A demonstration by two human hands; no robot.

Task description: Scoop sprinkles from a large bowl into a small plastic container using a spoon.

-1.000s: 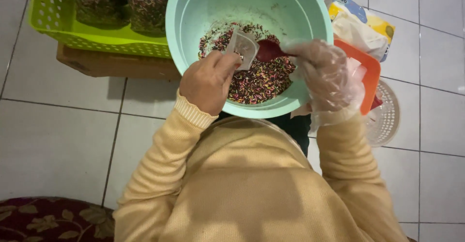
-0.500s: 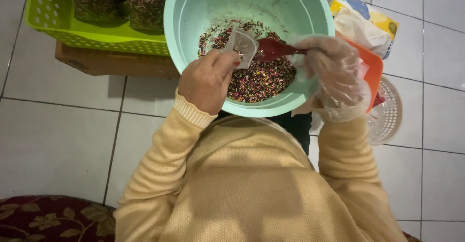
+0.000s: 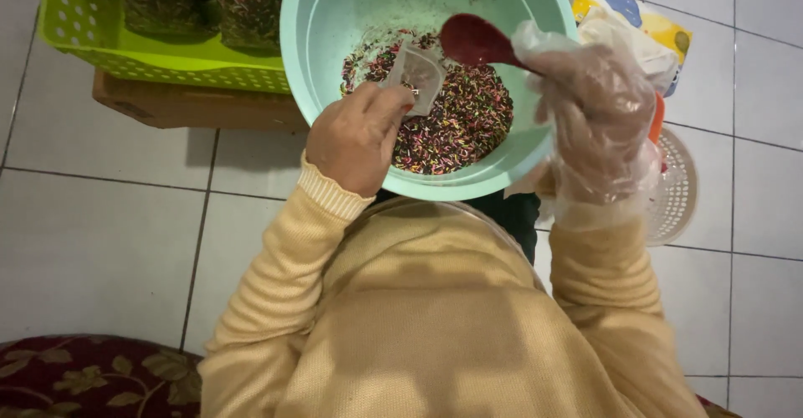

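A mint-green bowl [image 3: 335, 16] holds a heap of multicoloured sprinkles [image 3: 460, 125]. My left hand [image 3: 355, 138] grips a small clear plastic bag [image 3: 414, 71] over the sprinkles, its mouth held apart. My right hand [image 3: 598, 108], inside a loose clear plastic glove, holds a dark red spoon [image 3: 473, 40] lifted above the sprinkles, just right of the bag. I cannot tell whether the spoon carries anything. Both sleeves are pale yellow knit.
A lime-green perforated basket [image 3: 125, 54] with filled bags of sprinkles sits at the upper left on a cardboard box [image 3: 192, 108]. A tissue box [image 3: 623, 8] and a white round plastic grid [image 3: 677, 192] lie to the right. White floor tiles surround; patterned maroon fabric [image 3: 84, 376] lower left.
My right hand has lifted the red spoon up and away from the sprinkles, farther from the bag. My left hand with the bag stays in place.
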